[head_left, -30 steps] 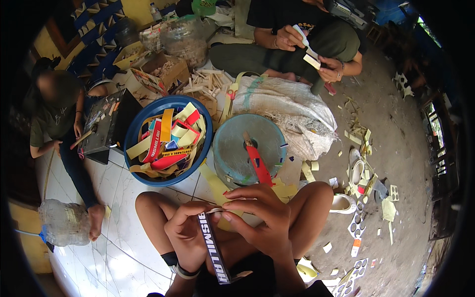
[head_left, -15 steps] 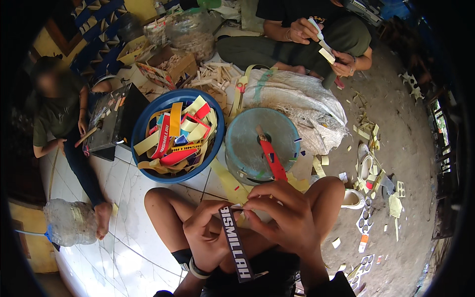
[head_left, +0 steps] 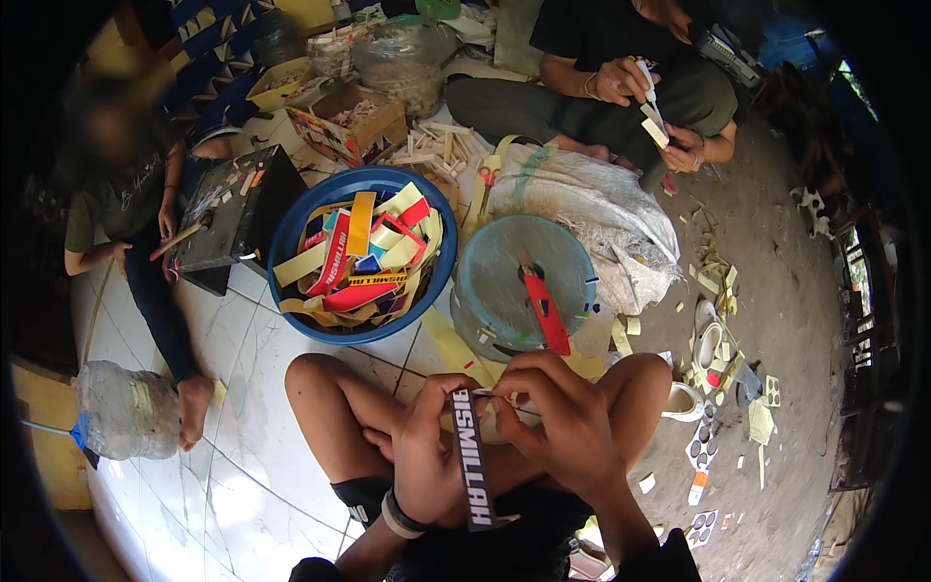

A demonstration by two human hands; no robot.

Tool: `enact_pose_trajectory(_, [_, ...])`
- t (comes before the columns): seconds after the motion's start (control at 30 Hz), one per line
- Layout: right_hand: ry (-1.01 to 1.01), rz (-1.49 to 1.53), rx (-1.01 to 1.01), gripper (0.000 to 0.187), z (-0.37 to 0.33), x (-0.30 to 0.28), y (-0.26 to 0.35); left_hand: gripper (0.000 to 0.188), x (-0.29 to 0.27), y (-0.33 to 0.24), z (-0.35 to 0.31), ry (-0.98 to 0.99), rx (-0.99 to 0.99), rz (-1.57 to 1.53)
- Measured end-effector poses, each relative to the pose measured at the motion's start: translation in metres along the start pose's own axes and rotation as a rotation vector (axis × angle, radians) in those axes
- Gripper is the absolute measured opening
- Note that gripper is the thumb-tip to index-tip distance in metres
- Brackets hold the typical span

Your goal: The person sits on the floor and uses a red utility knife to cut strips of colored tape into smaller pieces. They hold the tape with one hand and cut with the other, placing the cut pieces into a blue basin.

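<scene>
A dark printed strip (head_left: 473, 464) with pale lettering hangs from my left hand (head_left: 429, 456), whose fingers are closed on its upper end. My right hand (head_left: 558, 417) meets it there, thumb and fingers pinched together at the strip's top edge. Something small and pale shows between the fingertips, too small to name. Both hands are over my crossed legs. Just beyond them stands a round bluish tub (head_left: 485, 276), bottom up, with a red-handled cutter (head_left: 546, 315) lying on top.
A blue basin (head_left: 451, 228) full of coloured strips stands ahead to the left. A white sack (head_left: 601, 209) lies beyond the tub. Paper scraps and white shoes (head_left: 684, 400) litter the ground at right. One co-worker (head_left: 621, 87) holds a white tool; another person (head_left: 126, 213) sits at left.
My hands stay together on the strip, and the right fingers have closed in nearer its upper end. The whole view has shifted slightly. The far co-worker still holds the white tool.
</scene>
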State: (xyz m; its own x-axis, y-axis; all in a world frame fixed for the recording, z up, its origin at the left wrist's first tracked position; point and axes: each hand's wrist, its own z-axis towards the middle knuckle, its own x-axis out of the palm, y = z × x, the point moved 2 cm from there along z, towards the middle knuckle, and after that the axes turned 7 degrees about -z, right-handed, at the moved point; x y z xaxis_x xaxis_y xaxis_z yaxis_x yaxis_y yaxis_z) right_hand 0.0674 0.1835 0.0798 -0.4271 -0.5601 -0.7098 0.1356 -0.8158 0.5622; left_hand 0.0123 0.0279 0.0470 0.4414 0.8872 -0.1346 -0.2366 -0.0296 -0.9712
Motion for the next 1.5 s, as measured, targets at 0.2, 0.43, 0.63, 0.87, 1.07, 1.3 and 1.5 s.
enact_pose_trajectory(0.2, [0.032,0.044,0.104,0.018,-0.008,0.001,0.005,0.025,0.001,0.005,-0.008,0.017,-0.113,-0.177])
enact_pose_trajectory(0.43, [0.055,0.039,0.154,0.020,-0.016,0.005,0.013,0.031,-0.002,0.016,-0.018,0.113,-0.228,-0.355])
enact_pose_trajectory(0.63, [0.086,0.068,0.179,0.019,-0.022,0.007,0.014,0.022,-0.006,0.027,-0.023,0.022,-0.094,-0.300])
enact_pose_trajectory(0.87, [0.084,-0.001,0.207,0.020,-0.019,0.012,0.023,0.024,-0.005,0.029,-0.027,-0.084,-0.009,-0.206])
enact_pose_trajectory(1.07, [0.084,-0.060,0.160,0.019,-0.019,0.022,0.024,0.027,-0.014,0.027,-0.029,-0.111,0.006,-0.134])
enact_pose_trajectory(1.3, [0.125,-0.078,0.135,0.018,-0.020,0.035,0.022,0.027,-0.027,0.033,-0.031,-0.075,0.011,-0.056])
enact_pose_trajectory(1.5, [0.137,-0.042,0.110,0.019,-0.022,0.050,0.021,0.024,-0.033,0.050,-0.035,-0.052,-0.106,-0.197])
